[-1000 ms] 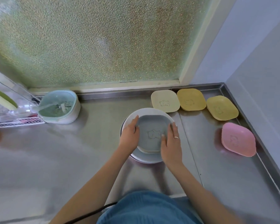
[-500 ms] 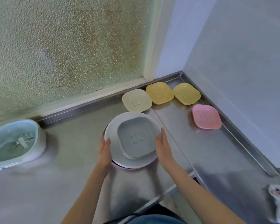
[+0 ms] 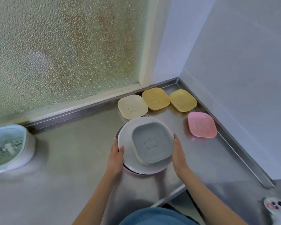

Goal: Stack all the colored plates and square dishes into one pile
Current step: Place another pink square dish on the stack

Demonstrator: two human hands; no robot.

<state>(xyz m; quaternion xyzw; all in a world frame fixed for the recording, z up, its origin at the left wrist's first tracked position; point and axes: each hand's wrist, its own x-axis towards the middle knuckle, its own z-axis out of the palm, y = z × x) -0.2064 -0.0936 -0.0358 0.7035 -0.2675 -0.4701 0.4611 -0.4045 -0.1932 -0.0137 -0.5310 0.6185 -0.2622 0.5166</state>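
A pile of round plates [image 3: 128, 159] sits on the steel counter, topped by a grey square dish [image 3: 152, 143] with more square dishes under it. My left hand [image 3: 115, 158] grips the pile's left rim. My right hand [image 3: 178, 155] presses against its right side. Behind the pile lie a cream square dish [image 3: 132, 106] and two yellow square dishes [image 3: 155, 98] [image 3: 183, 100]. A pink square dish [image 3: 202, 124] lies to the right, near the counter's raised edge.
A pale green and white strainer basket [image 3: 8, 147] stands at the far left. Frosted glass and a grey wall close the back and right. The counter's raised steel lip [image 3: 243, 153] runs along the right. A white paw-shaped object [image 3: 273, 207] sits at the lower right.
My hands slid from the top square dish outward to the sides of the round plates. The camera swung right, so the pile and dishes shifted left in view.
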